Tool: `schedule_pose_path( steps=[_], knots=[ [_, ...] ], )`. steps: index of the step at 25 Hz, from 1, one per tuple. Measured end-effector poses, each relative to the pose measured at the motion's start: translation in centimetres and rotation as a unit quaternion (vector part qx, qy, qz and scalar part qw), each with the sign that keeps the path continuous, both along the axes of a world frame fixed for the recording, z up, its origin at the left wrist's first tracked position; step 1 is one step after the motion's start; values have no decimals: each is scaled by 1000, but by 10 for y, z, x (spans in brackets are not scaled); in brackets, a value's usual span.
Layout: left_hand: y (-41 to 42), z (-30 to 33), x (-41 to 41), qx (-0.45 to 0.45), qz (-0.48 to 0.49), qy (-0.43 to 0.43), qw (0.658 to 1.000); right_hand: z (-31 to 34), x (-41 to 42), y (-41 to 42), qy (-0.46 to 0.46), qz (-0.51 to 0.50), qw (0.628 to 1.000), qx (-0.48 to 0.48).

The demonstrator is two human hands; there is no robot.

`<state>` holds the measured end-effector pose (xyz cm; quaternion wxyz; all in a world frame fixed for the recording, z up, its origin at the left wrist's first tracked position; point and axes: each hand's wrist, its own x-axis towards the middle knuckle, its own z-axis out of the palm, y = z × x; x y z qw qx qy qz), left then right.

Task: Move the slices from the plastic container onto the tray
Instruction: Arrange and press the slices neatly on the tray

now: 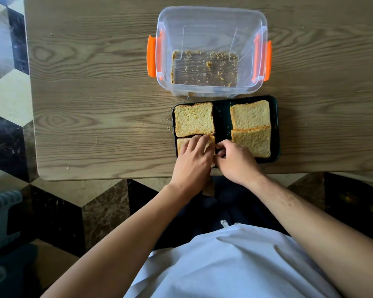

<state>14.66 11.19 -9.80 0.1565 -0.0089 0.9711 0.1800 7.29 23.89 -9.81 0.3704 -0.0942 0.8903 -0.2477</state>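
A clear plastic container (211, 22) with orange side clips stands on the table and holds only crumbs. In front of it lies a dark tray (222, 117) with bread slices: one at its far left (193, 119), one at its far right (250, 114), one at its near right (253, 141). A fourth slice (182, 144) lies at the near left, mostly hidden under my left hand (193, 155), whose fingers rest spread on it. My right hand (233, 159) pinches that slice's right edge with curled fingers.
The wooden table (99, 104) carries scattered crumbs around the tray's left side. Its near edge runs just under my wrists. A tiled floor shows to the left and below.
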Motion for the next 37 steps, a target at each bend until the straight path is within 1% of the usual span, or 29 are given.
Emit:
schedule_pose_path(
  steps=[3, 8, 12, 14, 16, 18, 22, 24, 26, 28, 30, 31, 34, 37],
  knots=[
    [3, -2, -1, -6, -14, -16, 1000, 2, -1, 1, -7, 12, 1000, -5],
    [3, 1, -1, -23, -29, -35, 999, 3, -3, 3, -20, 2, 1000, -23],
    [0, 4, 5, -35, 7, -11, 999, -3, -1, 3, -8, 6, 999, -34],
    [-7, 4, 12, -36, 22, -13, 999, -6, 1, 3, 3, 28, 999, -30],
    [-14, 2, 18, -42, 20, -32, 998, -7, 3, 2, 15, 55, 998, -21],
    [-19, 0, 19, -49, 16, -42, 998, -8, 2, 1, 15, 61, 998, -17],
    [-20, 2, 14, -50, 8, -44, 998, -5, -2, 5, 14, 70, 997, -15],
    [-18, 6, 11, -50, 15, -32, 998, 1, -5, 9, 27, 77, 996, -23],
    [-13, 9, 4, -12, 25, -12, 1000, 9, -11, 17, 54, 56, 996, -35],
    [-2, 14, -9, 74, 51, -22, 996, 16, -18, 30, 97, 9, 995, -31],
    [11, 18, -24, 164, 112, -42, 979, 19, -25, 46, 139, -52, 989, -24],
    [17, 19, -32, 190, 146, -51, 969, 20, -29, 54, 150, -83, 985, -21],
    [31, 21, -61, 234, 234, -82, 940, 20, -46, 74, 155, -142, 978, 6],
    [37, 19, -93, 249, 312, -97, 912, 14, -70, 78, 129, -119, 984, 39]
  ],
)
